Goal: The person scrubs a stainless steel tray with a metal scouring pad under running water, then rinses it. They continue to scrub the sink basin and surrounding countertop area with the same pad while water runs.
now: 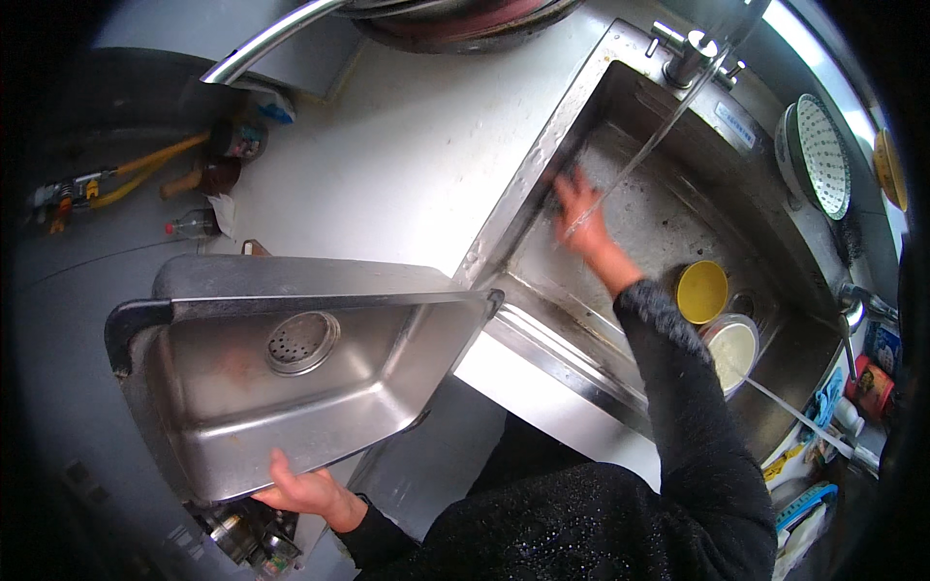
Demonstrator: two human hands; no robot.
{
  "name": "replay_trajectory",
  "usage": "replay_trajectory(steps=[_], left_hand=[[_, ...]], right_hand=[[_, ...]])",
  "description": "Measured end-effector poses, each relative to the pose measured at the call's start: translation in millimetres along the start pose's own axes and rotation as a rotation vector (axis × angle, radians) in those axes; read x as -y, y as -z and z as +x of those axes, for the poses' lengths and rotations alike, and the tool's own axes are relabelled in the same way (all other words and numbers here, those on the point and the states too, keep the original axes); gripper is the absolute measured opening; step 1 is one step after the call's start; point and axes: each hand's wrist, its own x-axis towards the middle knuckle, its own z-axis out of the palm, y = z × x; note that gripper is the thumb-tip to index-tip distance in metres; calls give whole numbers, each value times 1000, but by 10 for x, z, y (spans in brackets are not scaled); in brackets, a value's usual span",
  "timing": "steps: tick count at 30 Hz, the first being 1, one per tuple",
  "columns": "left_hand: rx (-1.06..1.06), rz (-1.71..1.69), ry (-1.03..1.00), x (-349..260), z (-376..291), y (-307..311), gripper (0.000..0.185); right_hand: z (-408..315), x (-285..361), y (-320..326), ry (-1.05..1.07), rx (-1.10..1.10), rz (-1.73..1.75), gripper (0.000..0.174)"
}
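My left hand grips the lower rim of a rectangular stainless steel basin, thumb on its inside wall. The basin is tilted toward me and has black corner pieces and a round perforated strainer. Its right end hangs over the edge of a large steel sink. Inside that sink, my right hand is blurred, with fingers spread and nothing visible in it. A stream of water passes over or onto it. Near my right forearm sit a yellow bowl and a clear tub with whitish contents.
A mixer tap stands at the sink's far corner; a second tap runs water toward the tub. Patterned bowls line the right ledge. A white counter lies left, with bottles beyond. Pans sit at the top.
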Motion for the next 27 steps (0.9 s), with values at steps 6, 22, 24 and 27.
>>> replay_trajectory(steps=[6, 22, 24, 27], left_hand=[[25, 17, 19, -25, 23, -18, 66], [45, 22, 13, 78, 62, 80, 63], [39, 23, 35, 71, 67, 89, 64], [31, 0, 47, 78, 76, 101, 66]], right_hand=[[-908, 331, 20, 402, 407, 156, 60], [-986, 99, 281, 98, 295, -226, 41], [-807, -35, 291, 180, 302, -63, 42], [-405, -661, 617, -117, 167, -252, 44]])
